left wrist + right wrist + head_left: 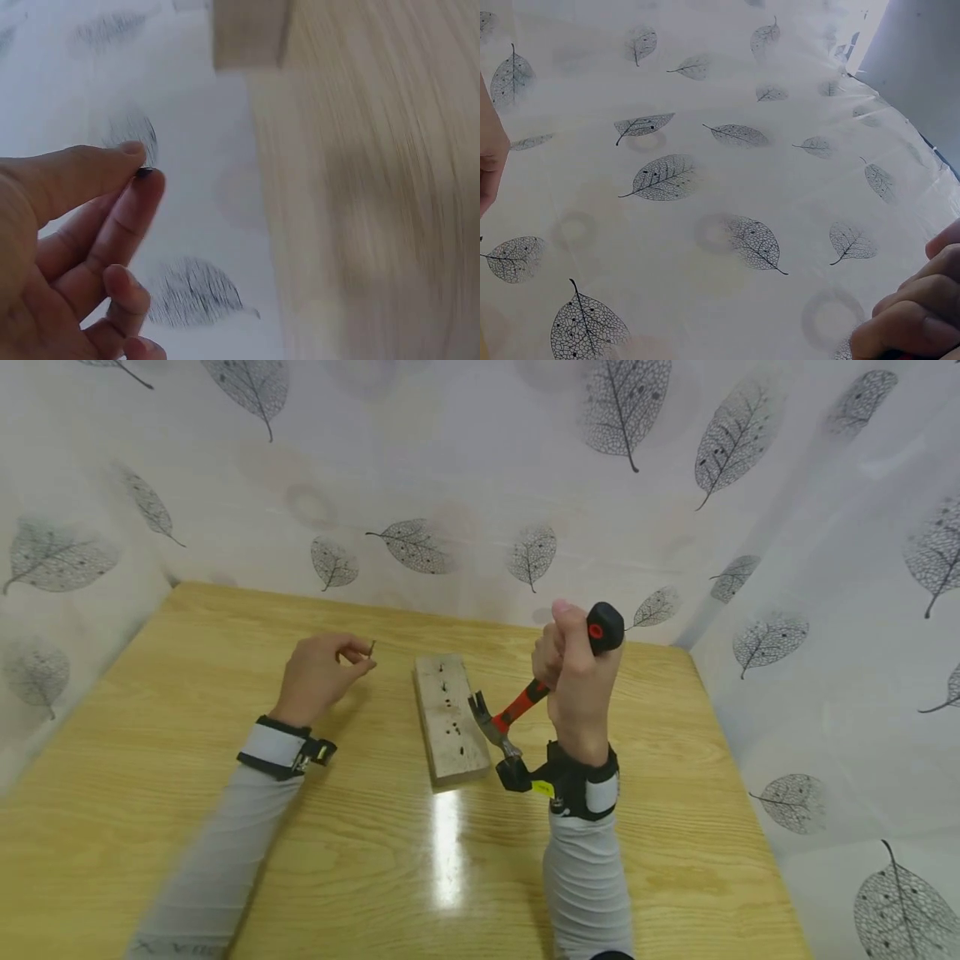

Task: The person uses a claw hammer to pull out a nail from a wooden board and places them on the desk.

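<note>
My left hand [313, 675] pinches a small nail [372, 648] between thumb and index finger, left of the wooden block; in the left wrist view the dark end of the nail [143, 172] shows between the fingertips of the left hand [82, 225]. My right hand [581, 681] grips the black and red handle of a claw hammer [517, 707], its head low beside the block's right edge. The block [452, 760] lies flat with several dark marks or holes on top. In the right wrist view the right hand [919, 307] shows curled fingers.
The wooden table [360, 860] extends around the block. Behind it and on both sides hangs a white covering with a leaf print [465, 460]. The block's end [247, 37] also shows at the top of the left wrist view.
</note>
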`<state>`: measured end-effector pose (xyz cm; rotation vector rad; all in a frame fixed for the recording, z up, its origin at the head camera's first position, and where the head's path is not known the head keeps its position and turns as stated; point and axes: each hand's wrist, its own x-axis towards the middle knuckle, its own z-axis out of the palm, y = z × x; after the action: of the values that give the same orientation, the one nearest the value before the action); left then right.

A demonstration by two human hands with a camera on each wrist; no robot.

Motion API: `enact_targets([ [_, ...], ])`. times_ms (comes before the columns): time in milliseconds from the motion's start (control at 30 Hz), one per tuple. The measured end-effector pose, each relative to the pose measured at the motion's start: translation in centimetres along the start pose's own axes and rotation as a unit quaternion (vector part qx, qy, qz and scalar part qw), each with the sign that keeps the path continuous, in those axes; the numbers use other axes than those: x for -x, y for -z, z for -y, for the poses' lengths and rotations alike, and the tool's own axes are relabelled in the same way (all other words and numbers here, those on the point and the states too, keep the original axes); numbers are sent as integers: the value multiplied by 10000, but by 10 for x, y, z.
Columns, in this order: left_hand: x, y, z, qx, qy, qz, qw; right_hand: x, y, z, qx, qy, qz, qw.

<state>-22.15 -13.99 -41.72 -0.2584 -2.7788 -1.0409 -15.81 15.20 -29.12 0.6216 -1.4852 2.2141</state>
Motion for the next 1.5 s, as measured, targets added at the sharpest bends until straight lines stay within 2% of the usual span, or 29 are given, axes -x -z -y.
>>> enact_targets([
  [233,3,26,57,-301,824,92,9961,1,-6,-11,223,38,147,9996],
  [400,5,38,87,-767,1466,48,9862,0,-9,-18,475,13,154,9988],
  [600,8,48,104,-1271,2117,-14,9690,1,-11,-24,669,-110,75,9977],
  [733,9,51,106,-1401,2329,46,9623,1,-11,-29,803,-151,97,9966],
  [1000,9,53,106,-1440,2516,178,9569,-1,-9,-32,803,-172,102,9966],
  [1267,6,51,103,-1506,2334,-23,9607,-5,-5,-32,696,-158,84,9974],
  [1367,4,51,96,-1521,2098,-295,9654,-6,-4,-32,540,47,39,9985],
  [1500,1,47,75,-1165,1314,-439,9835,-5,-4,-33,395,453,-45,9982],
])
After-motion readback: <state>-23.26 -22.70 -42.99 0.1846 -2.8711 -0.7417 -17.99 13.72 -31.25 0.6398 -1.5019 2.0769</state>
